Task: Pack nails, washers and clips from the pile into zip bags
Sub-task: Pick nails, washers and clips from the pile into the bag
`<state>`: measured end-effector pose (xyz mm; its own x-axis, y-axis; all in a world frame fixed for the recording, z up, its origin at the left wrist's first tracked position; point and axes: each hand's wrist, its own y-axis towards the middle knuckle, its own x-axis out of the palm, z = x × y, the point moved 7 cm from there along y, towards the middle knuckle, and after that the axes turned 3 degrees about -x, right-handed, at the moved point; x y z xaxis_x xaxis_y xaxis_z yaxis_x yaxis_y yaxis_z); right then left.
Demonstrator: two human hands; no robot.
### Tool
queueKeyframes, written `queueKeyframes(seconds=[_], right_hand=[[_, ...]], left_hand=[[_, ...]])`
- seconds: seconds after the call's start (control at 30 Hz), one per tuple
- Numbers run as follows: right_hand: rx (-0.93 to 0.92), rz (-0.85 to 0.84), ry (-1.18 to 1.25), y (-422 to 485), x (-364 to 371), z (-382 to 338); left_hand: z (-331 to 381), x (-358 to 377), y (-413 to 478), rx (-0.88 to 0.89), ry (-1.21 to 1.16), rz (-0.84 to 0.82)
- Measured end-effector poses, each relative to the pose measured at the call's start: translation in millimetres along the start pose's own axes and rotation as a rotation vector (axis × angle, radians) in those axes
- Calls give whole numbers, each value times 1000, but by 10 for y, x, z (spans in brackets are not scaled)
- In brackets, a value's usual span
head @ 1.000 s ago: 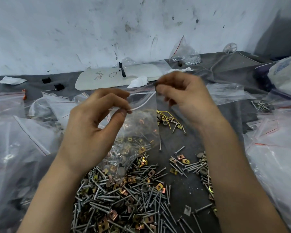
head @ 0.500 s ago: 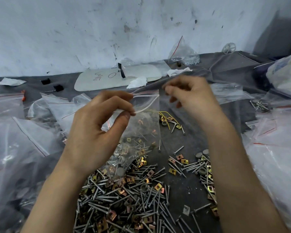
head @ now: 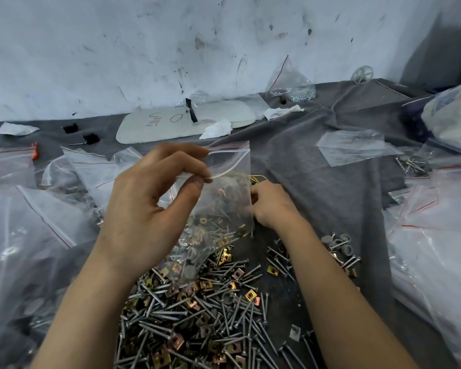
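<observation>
A small clear zip bag (head: 225, 198) with a few nails and gold clips in its bottom hangs upright over the pile. My left hand (head: 155, 201) pinches the bag's top edge between thumb and fingers. My right hand (head: 273, 205) is low on the grey cloth just right of the bag, fingers curled toward some yellow wire clips (head: 261, 178); its fingertips are hidden behind the bag. The pile of nails, square gold clips and washers (head: 197, 315) lies in front of me. A few grey washers (head: 338, 243) sit to its right.
Heaps of zip bags lie at the left (head: 24, 222) and at the right (head: 437, 249). An empty bag (head: 351, 147) lies flat on the cloth. A white board (head: 171, 123) and a bag of small hardware (head: 290, 86) sit by the back wall.
My right hand has let go of the bag's top and dropped down to the cloth by the yellow clips. My left hand keeps its hold on the bag.
</observation>
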<state>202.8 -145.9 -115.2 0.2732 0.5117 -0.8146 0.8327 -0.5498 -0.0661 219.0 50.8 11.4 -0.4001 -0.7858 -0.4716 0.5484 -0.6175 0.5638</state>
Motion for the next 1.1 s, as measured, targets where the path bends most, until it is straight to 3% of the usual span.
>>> queueKeyframes(seconds=[0.4,0.6,0.87,1.1], right_hand=[[-84,-28,34,21,9,-17],[147,259,56,50,-276,348],[257,179,5,62,-292,516],[205,47,104,60,-325,561]], left_hand=[[15,-11,-2,6,17,2],[5,-17,1,3,9,3],[10,-16,-3,3,6,-2],[15,-4,-2,7,7,-5]])
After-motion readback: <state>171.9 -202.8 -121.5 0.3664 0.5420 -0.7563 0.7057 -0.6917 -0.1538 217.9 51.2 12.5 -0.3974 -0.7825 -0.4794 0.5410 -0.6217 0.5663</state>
